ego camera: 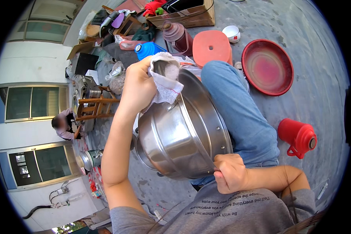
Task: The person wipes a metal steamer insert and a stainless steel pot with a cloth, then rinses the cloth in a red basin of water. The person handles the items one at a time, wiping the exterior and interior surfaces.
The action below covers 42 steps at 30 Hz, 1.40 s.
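A large stainless steel pot [166, 137] lies tilted on its side across my lap, its riveted inner wall partly showing. My left hand [139, 84] grips a white terry cloth [166, 80] at the pot's far end. Part of the cloth stands up in a loop, and the rest hangs over the rim near a metal handle fitting. Whether the cloth is pressed on the metal there I cannot tell. Close to my body, my right hand [229, 172] is closed on the near edge of the pot's rim. The bent knee in blue jeans [234, 108] is beside the opening.
A pink plastic stool [210, 48], white bowl [231, 33] and red basin [267, 67] stand ahead. To the right is a red thermos flask [297, 137]. Blue [149, 50] and maroon [178, 38] flasks stand near a cardboard box [187, 19]. A person [65, 125] crouches by a wooden chair [95, 108].
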### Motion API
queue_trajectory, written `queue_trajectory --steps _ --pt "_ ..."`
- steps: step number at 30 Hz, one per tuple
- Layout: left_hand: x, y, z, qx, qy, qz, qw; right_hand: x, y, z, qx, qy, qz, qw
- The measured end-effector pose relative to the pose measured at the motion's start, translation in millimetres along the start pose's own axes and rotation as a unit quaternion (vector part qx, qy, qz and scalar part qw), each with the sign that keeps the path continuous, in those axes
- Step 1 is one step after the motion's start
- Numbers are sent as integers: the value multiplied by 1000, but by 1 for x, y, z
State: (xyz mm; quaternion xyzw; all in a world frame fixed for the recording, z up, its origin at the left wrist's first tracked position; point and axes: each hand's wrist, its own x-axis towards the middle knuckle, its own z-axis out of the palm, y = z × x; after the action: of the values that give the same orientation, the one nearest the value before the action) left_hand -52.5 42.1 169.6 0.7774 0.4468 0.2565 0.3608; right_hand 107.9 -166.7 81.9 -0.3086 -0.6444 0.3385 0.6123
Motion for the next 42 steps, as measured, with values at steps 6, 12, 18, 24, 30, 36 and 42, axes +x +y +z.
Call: queue_trajectory --steps 6,12,18,24,30,36,42 --pt "-33 4 -6 190 56 37 979 -1 1 2 3 -1 -7 1000" --pt "-69 49 -13 218 27 70 973 3 3 -6 -42 19 2 999" --pt "-120 96 22 324 -73 118 936 14 11 -12 -37 20 3 999" --pt "-81 47 14 288 6 93 953 9 8 -17 -104 1 3 995" --pt "-8 -38 -14 218 -193 74 954 -1 2 -11 -121 39 28 992" --pt "26 -145 19 -229 -208 -325 894 -15 9 -16 -177 86 134 971" --pt "15 -119 6 -345 -173 -242 890 -17 8 -18 -197 141 134 961"
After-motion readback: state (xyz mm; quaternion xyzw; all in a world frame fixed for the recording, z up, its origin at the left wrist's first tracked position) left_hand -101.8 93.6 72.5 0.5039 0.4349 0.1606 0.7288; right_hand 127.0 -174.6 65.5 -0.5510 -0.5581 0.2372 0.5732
